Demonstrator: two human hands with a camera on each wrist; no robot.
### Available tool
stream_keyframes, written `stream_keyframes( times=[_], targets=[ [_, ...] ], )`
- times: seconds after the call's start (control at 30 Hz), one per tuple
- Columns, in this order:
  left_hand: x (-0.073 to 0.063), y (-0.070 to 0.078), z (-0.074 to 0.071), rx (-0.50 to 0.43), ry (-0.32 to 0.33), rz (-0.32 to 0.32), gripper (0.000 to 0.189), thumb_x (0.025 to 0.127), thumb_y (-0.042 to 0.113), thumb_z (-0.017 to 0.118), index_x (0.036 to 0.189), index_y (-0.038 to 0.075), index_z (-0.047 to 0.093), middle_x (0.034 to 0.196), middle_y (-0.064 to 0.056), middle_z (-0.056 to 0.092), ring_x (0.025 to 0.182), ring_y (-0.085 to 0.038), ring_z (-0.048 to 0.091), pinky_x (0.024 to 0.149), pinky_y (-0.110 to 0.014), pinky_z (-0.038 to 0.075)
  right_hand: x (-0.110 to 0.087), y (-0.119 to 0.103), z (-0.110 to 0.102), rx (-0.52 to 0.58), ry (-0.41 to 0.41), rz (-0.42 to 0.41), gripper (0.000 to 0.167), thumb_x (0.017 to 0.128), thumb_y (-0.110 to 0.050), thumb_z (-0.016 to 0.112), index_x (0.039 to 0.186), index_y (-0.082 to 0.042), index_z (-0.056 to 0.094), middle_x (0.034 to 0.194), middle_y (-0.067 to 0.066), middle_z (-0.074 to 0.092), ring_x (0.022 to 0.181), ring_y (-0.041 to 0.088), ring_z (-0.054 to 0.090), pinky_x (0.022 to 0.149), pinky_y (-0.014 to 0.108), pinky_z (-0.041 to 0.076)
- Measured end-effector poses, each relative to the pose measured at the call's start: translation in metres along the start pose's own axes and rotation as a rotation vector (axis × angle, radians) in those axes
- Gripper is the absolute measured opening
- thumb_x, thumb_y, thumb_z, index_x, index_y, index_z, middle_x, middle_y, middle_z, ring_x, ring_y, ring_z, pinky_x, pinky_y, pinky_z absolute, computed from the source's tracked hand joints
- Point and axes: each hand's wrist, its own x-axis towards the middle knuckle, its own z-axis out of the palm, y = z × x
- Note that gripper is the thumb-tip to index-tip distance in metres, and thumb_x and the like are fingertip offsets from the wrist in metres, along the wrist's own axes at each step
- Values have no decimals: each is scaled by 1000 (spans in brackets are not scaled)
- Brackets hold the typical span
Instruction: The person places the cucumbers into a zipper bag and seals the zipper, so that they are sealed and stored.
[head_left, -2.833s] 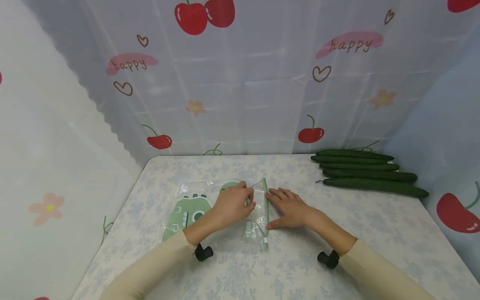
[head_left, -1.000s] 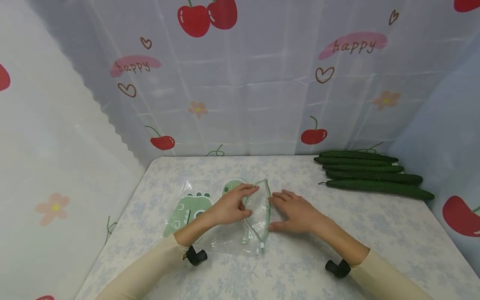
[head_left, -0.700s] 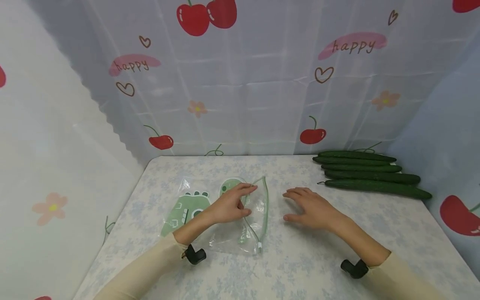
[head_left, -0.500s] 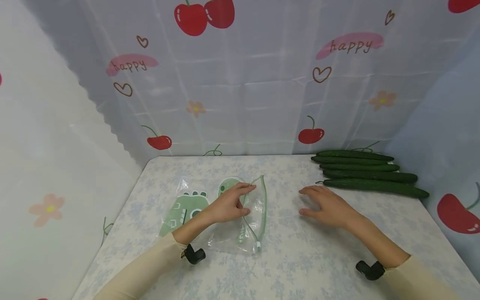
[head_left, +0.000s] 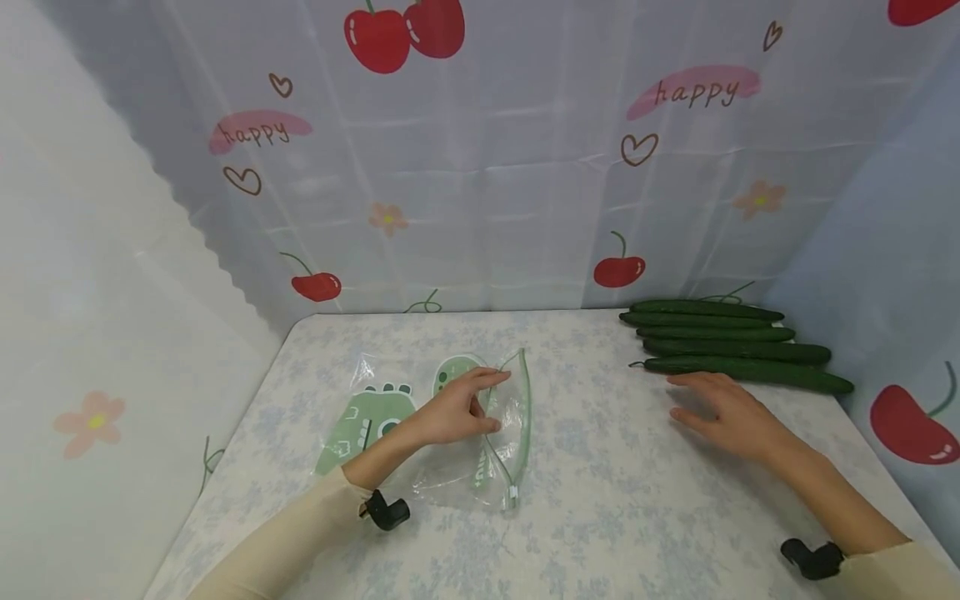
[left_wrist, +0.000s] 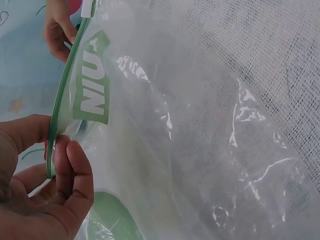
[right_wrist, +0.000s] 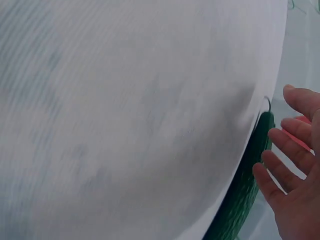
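Clear zip bag (head_left: 450, 467) w/ green croc print: flat-ish on table (head_left: 585, 517), left of centre in head view. Mouth faces right & gapes; zip slider (head_left: 512, 493) at its lower end. Five cukes (head_left: 738, 351) lie side by side, upper right of frame.

Risks, my read: film looks limp, so if the L grip slackens, mouth prob. collapses. A shove toward the left could slide or crumple the bag. R hand's close to the front cuke, so a careless nudge could roll it.

Pose: L hand (head_left: 453, 412) pinches the green zip edge btwn thumb & fingers (clear in L wrist view), forearm in from bottom left. R hand (head_left: 723, 417) at mid right, just below front cuke in frame, fingers spread, nothing held; contact w/ cuke can't tell. Forearm in from lower right.
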Motion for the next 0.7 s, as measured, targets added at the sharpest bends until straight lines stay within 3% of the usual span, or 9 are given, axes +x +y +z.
stream_keyframes(
  times=[0.17, 0.37, 0.53, 0.67, 0.7],
  targets=[
    [-1, -1, -2, -43, 2, -8, 82, 97, 15, 82, 168, 20, 41, 177, -13, 29, 84, -8, 67, 74, -26, 56, -12, 18, -13, 20, 31, 69, 56, 103, -34, 75, 149, -5, 60, 151, 26, 59, 136, 52, 50, 98, 71, 48],
    [-2, -1, -4, -118, -3, -12, 80, 97, 13, 82, 167, 16, 43, 177, -18, 28, 77, -9, 63, 69, -25, 52, -26, 41, -16, 24, 64, 127, 54, 105, -36, 72, 148, -6, 60, 150, 29, 56, 122, 52, 59, 89, 70, 52],
    [-3, 0, -5, -177, -8, -23, 79, 96, 11, 82, 165, 22, 45, 174, -12, 34, 70, -10, 57, 67, -25, 49, -35, 58, -22, 38, 124, 150, 53, 104, -33, 74, 147, -5, 61, 148, 31, 56, 115, 53, 61, 81, 64, 54],
    [-3, 0, -6, -206, -5, -33, 80, 95, 10, 83, 165, 24, 46, 170, -10, 38, 67, -9, 54, 65, -25, 46, -41, 71, -26, 66, 173, 180, 57, 104, -32, 73, 151, -3, 57, 149, 32, 56, 116, 50, 61, 79, 34, 54],
    [-3, 0, -6, -215, -8, -33, 80, 95, 10, 83, 165, 24, 46, 170, -10, 39, 67, -9, 53, 65, -24, 46, -42, 75, -26, 78, 185, 186, 57, 104, -32, 73, 151, -3, 56, 149, 30, 56, 118, 39, 63, 79, 24, 51]
  ],
)
